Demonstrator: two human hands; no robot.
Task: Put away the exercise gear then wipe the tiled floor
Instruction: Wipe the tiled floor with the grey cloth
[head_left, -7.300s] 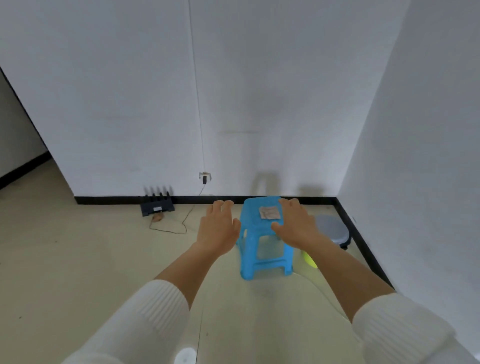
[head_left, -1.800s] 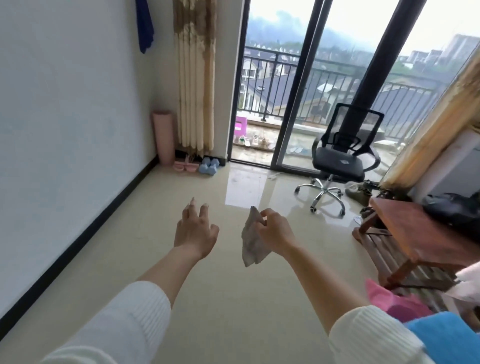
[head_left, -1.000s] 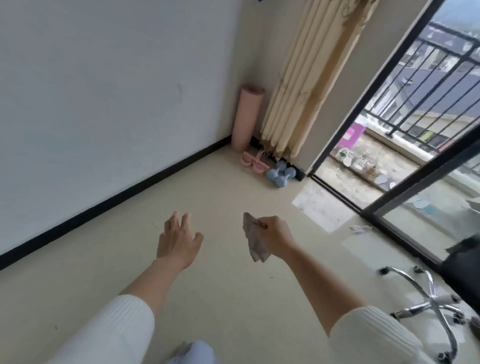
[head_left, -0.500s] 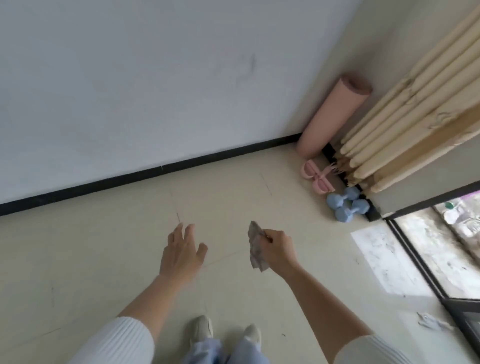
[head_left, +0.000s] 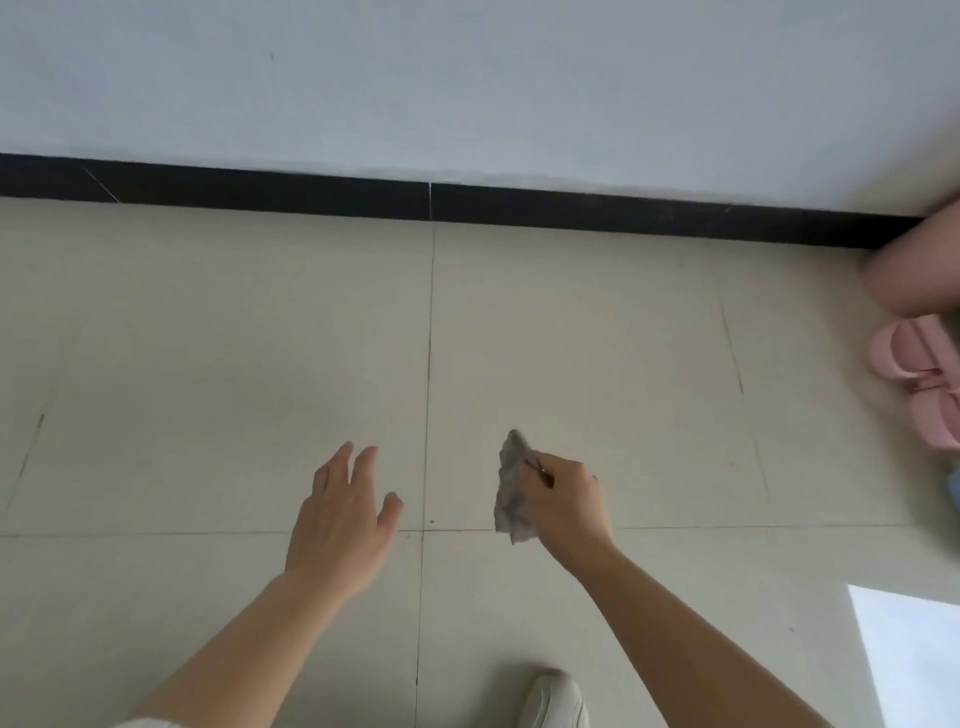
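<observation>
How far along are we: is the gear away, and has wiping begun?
Gear looks stowed: the rolled pink mat and a pink gear piece sit by the wall at the right edge. In hand: the right hand pinches a grey cloth, held off the tiled floor; the left hand is open and empty. Left: the wiping itself, not yet begun; a dark speck lies by the grout joint.
</observation>
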